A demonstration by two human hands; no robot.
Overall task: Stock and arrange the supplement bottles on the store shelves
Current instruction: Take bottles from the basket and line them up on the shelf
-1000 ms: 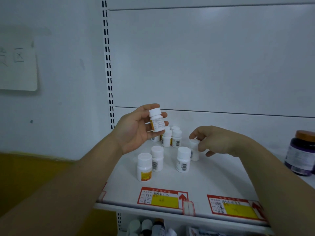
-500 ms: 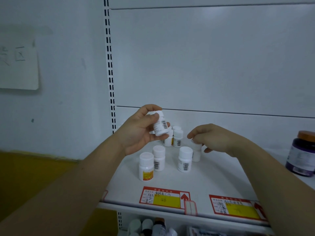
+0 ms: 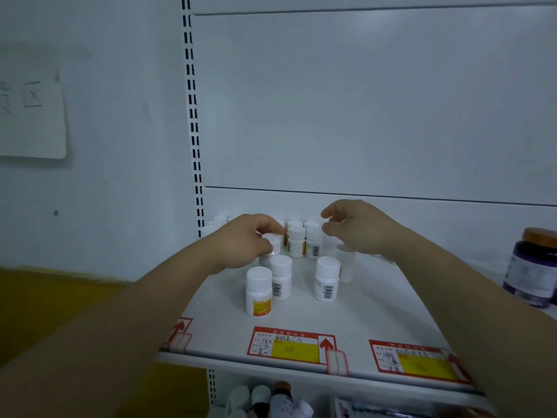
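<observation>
The left hand (image 3: 250,241) curls over the cap of a white bottle (image 3: 269,247) and pinches it from above at the left edge of the group. The hand hides whether the base is touching the shelf (image 3: 376,306) or is just off it. The right hand (image 3: 360,227) hovers near, over the right side of the group, with fingers loosely bent, thumb and forefinger apart, and nothing visible in its hold. I judge the step to be setting this bottle into the rows. It should go straight down, upright, label forward and close beside the back bottles (image 3: 304,244) without knocking them, with release only once it stands. The free hand could steady its neighbours. The front bottles (image 3: 326,279) stand loosely and face different ways: one shows a yellow label and two show barcodes, so they likely need turning. Their print is too small to read. On the shelf lip, red tags (image 3: 291,345) with yellow panels carry handwriting I cannot make out. A purple jar (image 3: 530,267) stands far right, and a paper (image 3: 30,116) on the left wall bears a handwritten character like 区.
</observation>
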